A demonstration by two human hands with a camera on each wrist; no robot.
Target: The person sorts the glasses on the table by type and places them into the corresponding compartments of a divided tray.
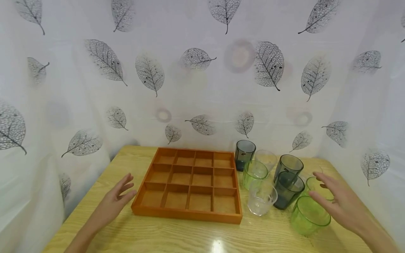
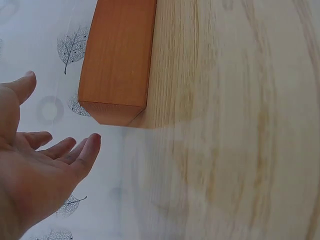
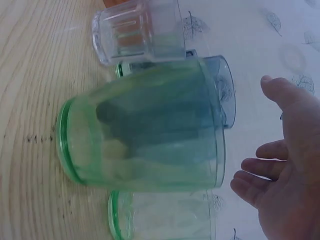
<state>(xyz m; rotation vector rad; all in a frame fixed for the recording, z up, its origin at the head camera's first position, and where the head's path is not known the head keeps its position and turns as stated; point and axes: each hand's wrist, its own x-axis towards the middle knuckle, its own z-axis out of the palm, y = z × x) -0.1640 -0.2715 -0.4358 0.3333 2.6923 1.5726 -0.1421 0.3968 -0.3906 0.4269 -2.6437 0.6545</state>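
An orange-brown wooden tray with a grid of compartments lies on the table; its corner shows in the left wrist view. My left hand hovers just left of the tray, fingers relaxed, holding nothing. My right hand, thumb and fingers apart, holds nothing above the right side of the glasses. Nearest it is a green glass, large in the right wrist view. Other glasses stand right of the tray: green, dark grey and clear.
The light wood-grain table runs along the front and left of the tray. Behind and at both sides hangs a white curtain with a leaf print. Several glasses stand close together, two dark ones in the middle.
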